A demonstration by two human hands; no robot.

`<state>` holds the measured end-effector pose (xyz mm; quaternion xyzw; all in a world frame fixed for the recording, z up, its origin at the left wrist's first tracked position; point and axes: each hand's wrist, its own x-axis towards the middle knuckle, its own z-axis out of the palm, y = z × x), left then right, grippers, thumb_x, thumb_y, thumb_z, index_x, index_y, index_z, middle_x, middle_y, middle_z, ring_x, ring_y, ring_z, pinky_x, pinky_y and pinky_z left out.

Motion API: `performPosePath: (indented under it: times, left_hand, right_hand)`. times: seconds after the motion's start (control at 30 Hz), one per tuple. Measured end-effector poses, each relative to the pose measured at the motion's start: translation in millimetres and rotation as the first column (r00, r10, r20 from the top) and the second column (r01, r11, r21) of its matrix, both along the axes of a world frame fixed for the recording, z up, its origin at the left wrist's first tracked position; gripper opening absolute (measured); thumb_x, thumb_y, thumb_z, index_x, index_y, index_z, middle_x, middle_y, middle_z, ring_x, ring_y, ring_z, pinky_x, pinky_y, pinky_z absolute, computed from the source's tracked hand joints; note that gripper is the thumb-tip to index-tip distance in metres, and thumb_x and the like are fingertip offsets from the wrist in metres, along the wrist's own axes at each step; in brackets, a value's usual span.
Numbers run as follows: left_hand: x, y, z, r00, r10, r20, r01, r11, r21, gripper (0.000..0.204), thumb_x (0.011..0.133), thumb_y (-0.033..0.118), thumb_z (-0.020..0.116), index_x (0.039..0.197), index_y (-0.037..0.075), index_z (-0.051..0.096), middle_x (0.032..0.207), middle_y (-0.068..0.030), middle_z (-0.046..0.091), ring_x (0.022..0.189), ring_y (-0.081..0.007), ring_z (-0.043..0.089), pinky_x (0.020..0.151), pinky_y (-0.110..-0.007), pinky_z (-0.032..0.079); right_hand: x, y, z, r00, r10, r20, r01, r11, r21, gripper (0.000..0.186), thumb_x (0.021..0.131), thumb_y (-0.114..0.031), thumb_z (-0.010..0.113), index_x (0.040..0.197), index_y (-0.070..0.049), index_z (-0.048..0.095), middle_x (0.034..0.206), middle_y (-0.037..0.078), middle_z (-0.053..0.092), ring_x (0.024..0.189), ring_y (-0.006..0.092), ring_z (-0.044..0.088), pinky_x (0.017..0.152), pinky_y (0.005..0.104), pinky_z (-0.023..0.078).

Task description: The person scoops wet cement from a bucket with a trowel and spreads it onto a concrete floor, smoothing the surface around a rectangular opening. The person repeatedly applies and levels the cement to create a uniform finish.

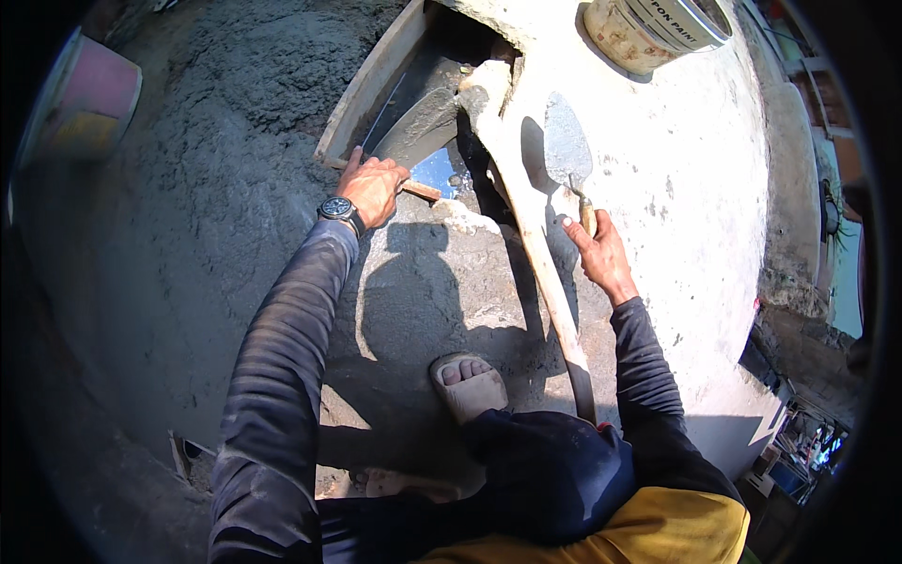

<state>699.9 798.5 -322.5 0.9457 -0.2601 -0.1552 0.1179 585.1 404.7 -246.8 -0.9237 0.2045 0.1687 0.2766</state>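
Observation:
My left hand (374,188), with a watch on the wrist, has its fingers curled over a narrow wooden strip (419,189) at the edge of a dark opening (437,61) with shallow water. A hoe's grey-caked blade (413,129) rests in the opening beside that hand; its long pale handle (543,273) slants down toward my legs. My right hand (601,249) grips the wooden handle of a pointed trowel (567,141), its blade coated with grey mortar, to the right of the hoe. A weathered board (374,70) borders the opening's left side.
A mound of wet mortar (263,75) lies left of the opening. A pink bucket (99,89) stands at far left, a stained paint bucket (629,38) on the pale concrete (686,188) at upper right. My sandaled foot (470,385) is below. Clutter (803,451) lies at lower right.

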Motion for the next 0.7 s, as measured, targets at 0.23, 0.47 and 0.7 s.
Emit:
performPosePath:
  times: [0.23,0.47,0.7]
  left_hand:
    - [4.8,-4.4,8.4,0.999,-0.005,-0.033,0.007,0.998,0.062,0.031,0.101,0.013,0.055,0.129,0.019,0.069,0.118,-0.0075,0.068,0.125,-0.0284,0.061,0.126,-0.062,0.022]
    - [3.3,-9.7,19.5,0.995,0.005,-0.096,0.006,0.993,0.121,0.039,0.098,0.009,0.054,0.133,0.02,0.069,0.124,-0.0067,0.068,0.128,-0.026,0.06,0.128,-0.061,0.019]
    - [-2.3,-14.4,21.6,0.998,-0.007,0.055,-0.003,0.982,0.191,0.041,0.096,0.007,0.057,0.13,0.021,0.074,0.127,-0.0024,0.065,0.132,-0.0217,0.054,0.128,-0.059,0.019]
  right_hand:
    - [-82.2,-54.2,-41.8,0.963,-0.099,0.249,0.158,0.96,-0.229,0.056,0.101,-0.051,0.064,0.127,-0.001,0.062,0.103,0.022,0.07,0.093,0.0323,0.067,0.084,0.0458,0.053]
    - [-33.1,49.2,-14.8,0.996,0.058,-0.072,-0.038,0.965,0.259,0.102,0.09,-0.05,0.077,0.164,-0.002,0.025,0.135,0.027,0.063,0.117,0.0381,0.065,0.101,0.0422,0.051]
    - [15.4,60.6,17.0,0.983,-0.006,-0.184,0.111,0.818,0.565,0.098,0.09,0.001,0.071,0.17,-0.016,0.016,0.089,0.011,0.066,0.051,0.0135,0.054,0.043,0.0303,0.047]
